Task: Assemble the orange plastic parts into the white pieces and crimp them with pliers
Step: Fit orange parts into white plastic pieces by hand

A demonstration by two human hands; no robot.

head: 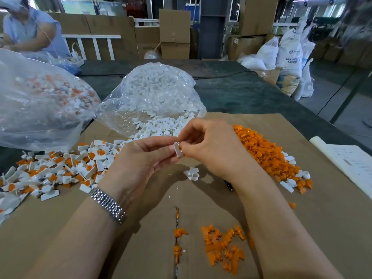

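**Plastic, film, cardboard and steel on the bench**

Matt brown corrugated cardboard sheet (261, 125) is covering the table. Smooth, matt orange plastic parts (263, 150) are heaping at three o'clock; small white moulded plastic pieces (159, 125) are spilling at twelve o'clock from a glossy, crinkled clear plastic-film bag (161, 87). A shiny linked metal watch band (107, 204) is glinting at eight o'clock.

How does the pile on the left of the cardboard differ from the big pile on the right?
The left pile mixes white and orange: white pieces with orange parts fitted in. The right pile is nearly all loose orange parts, with a few white pieces at its near edge. The left pile spreads flat beside a clear bag; the right pile is heaped in a dense strip. Both lie on the cardboard.
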